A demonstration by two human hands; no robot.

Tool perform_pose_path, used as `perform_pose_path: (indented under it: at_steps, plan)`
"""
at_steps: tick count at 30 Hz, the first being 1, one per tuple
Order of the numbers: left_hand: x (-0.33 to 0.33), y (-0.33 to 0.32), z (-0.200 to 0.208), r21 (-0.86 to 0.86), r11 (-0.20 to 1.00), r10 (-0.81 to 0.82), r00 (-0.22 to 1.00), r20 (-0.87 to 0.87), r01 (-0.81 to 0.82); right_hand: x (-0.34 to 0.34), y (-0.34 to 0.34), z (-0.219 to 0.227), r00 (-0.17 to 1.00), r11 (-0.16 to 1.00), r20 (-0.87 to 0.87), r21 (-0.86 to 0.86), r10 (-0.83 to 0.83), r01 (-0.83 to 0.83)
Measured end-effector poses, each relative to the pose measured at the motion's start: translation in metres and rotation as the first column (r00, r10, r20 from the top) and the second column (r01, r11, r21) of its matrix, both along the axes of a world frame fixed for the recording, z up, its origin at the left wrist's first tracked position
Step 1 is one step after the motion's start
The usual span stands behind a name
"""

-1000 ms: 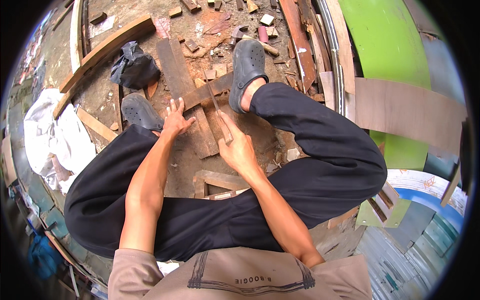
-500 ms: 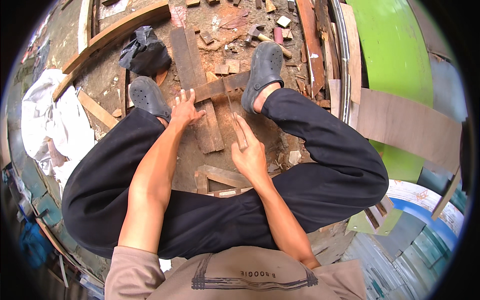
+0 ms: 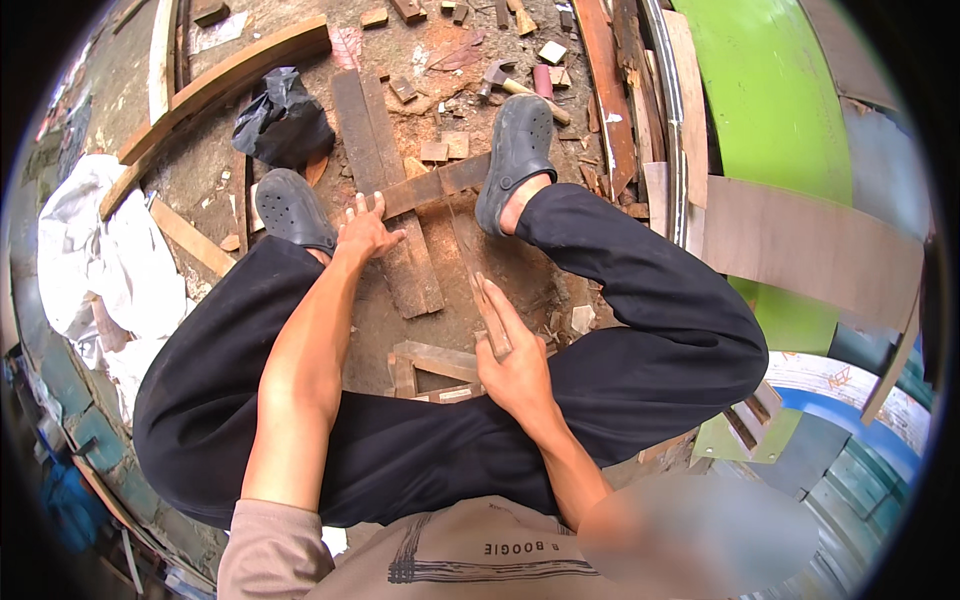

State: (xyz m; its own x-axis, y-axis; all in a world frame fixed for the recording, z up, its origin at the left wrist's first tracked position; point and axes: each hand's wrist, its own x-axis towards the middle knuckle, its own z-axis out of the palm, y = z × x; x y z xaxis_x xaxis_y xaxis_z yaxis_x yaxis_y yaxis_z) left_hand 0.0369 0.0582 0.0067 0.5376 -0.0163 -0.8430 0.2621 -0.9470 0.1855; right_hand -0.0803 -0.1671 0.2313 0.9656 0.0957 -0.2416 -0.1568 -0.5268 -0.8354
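Observation:
My left hand (image 3: 368, 232) lies with spread fingers on the left end of a short wooden plank (image 3: 428, 188). This plank rests crosswise over two long dark boards (image 3: 415, 275) on the ground. My right hand (image 3: 517, 372) is closed round the wooden handle of a handsaw (image 3: 492, 318). Its thin blade slants up and away to the plank's near edge, right of my left hand, by a dark line across the wood. The plank's right end meets my right clog (image 3: 513, 150); my left clog (image 3: 292, 207) is beside my left hand.
A claw hammer (image 3: 497, 74) lies beyond my right foot among several wood offcuts. A black plastic bag (image 3: 284, 116) and white cloth (image 3: 98, 255) are at left. Long boards and a green panel (image 3: 785, 110) line the right; a small wooden frame (image 3: 440, 357) sits between my legs.
My right hand has drawn the saw back toward my body, slightly rightward, with more blade showing this side of the plank. My left hand stays pressed on the plank.

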Motion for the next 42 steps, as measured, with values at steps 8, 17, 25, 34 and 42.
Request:
perform_pose_path:
  at_steps: [8,17,25,34,42]
  plan:
    - [0.003,0.001,-0.011,-0.038,0.999,0.014,0.999,0.031,-0.013,0.013,0.001,0.002,0.984,1.000,-0.176,0.001,-0.003,0.003]
    - [0.001,-0.001,-0.011,-0.041,0.999,-0.027,0.999,0.023,0.028,0.058,0.015,-0.021,0.901,0.995,-0.423,-0.074,-0.093,0.068]
    - [0.000,-0.002,-0.010,-0.051,0.998,-0.020,0.999,0.045,0.022,0.039,0.010,-0.033,0.973,0.995,-0.209,-0.026,-0.102,0.098]
    - [-0.004,0.003,-0.015,-0.035,0.999,0.031,0.997,0.071,-0.029,0.010,0.008,0.000,0.993,0.998,-0.091,-0.007,-0.069,0.069]
    - [-0.003,0.000,-0.012,-0.010,1.000,0.020,0.998,0.051,-0.019,-0.002,0.001,-0.003,0.999,0.998,0.019,0.034,-0.045,0.044]
